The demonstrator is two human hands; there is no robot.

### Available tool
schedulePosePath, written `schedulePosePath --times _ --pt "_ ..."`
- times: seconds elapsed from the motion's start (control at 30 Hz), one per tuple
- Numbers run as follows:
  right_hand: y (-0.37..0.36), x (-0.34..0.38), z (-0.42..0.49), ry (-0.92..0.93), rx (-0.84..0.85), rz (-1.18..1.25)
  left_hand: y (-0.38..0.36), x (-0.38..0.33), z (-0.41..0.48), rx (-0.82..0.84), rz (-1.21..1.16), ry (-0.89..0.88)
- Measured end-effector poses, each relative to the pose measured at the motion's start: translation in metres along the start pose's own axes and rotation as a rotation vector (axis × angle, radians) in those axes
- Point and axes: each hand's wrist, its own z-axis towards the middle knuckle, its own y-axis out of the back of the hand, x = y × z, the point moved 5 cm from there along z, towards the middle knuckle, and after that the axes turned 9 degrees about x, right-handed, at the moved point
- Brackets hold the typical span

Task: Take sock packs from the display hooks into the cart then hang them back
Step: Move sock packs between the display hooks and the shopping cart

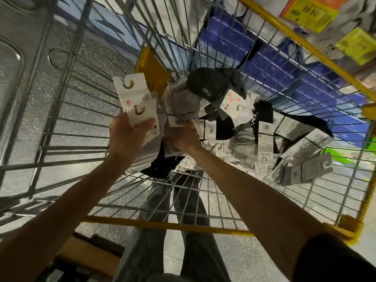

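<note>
Speckled grey shop floor (92, 109) beneath silver wire cart with yellow rim (166, 225). Left hand (126, 137) grips two white card-headed sock packs (140, 111), hook cut-outs uppermost; right hand (187, 137) curls round a grey barcode-labelled sock pack (184, 108) on the cart's loose heap of mixed packs (264, 137). Advised: lift by the card header, stacking cut-outs aligned for rehanging.

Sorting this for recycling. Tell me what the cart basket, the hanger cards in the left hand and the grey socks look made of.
Cart basket: metal wire, shiny silvery finish; rim looks yellow-coated. Hanger cards in the left hand: stiff matte white cardboard with punched hook holes. Grey socks: soft knit fabric, dull and folded; fibre unclear.
</note>
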Motion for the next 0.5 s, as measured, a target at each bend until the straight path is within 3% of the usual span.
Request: schedulePosePath --times 0.1,0.2,0.3,0.43,0.5 --pt "-0.006 0.003 0.001 -0.014 -0.111 0.022 -0.003 -0.004 -0.005 0.022 0.046 -0.054" --pt "-0.003 0.008 0.001 0.098 0.021 0.081 -0.003 -0.003 -0.008 0.032 0.062 -0.056" --pt "0.021 0.000 -0.008 0.226 0.095 0.479 0.001 0.003 -0.006 0.040 -0.022 -0.006" --pt "0.045 -0.039 -0.053 0.130 0.546 1.078 -0.001 0.008 -0.008 0.032 -0.104 0.066" --pt "0.060 -0.053 -0.080 0.189 0.730 1.280 -0.008 0.007 -0.010 0.053 -0.110 0.075"
